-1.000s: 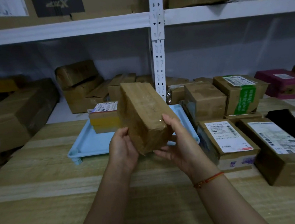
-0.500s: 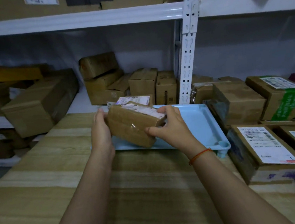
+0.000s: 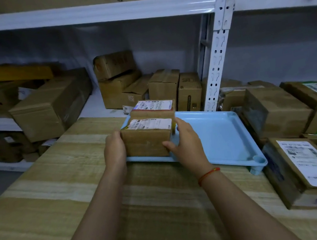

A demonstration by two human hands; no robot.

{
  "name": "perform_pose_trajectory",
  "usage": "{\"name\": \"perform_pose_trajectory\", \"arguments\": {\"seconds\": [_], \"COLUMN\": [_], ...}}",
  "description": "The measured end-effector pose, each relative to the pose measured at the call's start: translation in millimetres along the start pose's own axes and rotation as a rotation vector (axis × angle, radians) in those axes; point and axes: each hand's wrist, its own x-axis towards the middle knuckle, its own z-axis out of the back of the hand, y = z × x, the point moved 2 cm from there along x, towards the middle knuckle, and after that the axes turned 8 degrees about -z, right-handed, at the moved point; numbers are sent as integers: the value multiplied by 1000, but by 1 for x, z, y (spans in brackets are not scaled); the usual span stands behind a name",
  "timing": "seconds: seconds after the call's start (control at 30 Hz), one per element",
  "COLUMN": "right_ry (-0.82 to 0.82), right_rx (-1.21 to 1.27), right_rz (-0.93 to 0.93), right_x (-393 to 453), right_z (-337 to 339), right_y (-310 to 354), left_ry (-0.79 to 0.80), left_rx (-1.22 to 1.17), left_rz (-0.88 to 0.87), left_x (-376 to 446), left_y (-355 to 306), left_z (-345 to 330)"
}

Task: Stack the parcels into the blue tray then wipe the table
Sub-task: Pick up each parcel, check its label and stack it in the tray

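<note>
A brown cardboard parcel [image 3: 147, 141] with a white label on top stands in the near left corner of the blue tray [image 3: 217, 138]. My left hand [image 3: 115, 149] presses its left side and my right hand [image 3: 187, 146] grips its right side, thumb on the front face. Directly behind it in the tray sits a second labelled parcel [image 3: 153, 108] with a yellow lower part. The rest of the tray's floor is bare.
The tray lies on a wooden table [image 3: 63, 201]. Several labelled parcels [image 3: 307, 169] crowd the table's right side, right up against the tray. White metal shelving [image 3: 217, 56] behind holds more cardboard boxes [image 3: 52, 107].
The parcel was held up tilted in front of me, then carried forward and left, turned label up and lowered into the tray. My view swung left.
</note>
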Motion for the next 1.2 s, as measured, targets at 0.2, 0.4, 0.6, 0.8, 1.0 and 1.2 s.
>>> {"name": "perform_pose_trajectory", "arguments": {"seconds": [0.2,0.4,0.6,0.8,1.0,1.2], "right_ry": [120,98,120,19,-12,-166], "right_rx": [-303,-97,-82,-82,-121,-117], "right_rz": [-166,-144,-118,-146,-137,-177], "right_x": [-9,-16,-22,-31,-51,-80], "right_z": [-12,-9,-5,24,68,134], "right_y": [-12,-2,3,10,-1,-30], "left_ry": [35,-11,-25,-43,72,257], "left_rx": [124,45,96,271,353,375], "left_rz": [-37,-38,-96,-241,-395,-500], "left_x": [0,-2,-14,-41,-94,-167], "left_y": [8,2,-8,-33,-52,-57], "left_z": [-1,2,-2,-19,-63,-126]}}
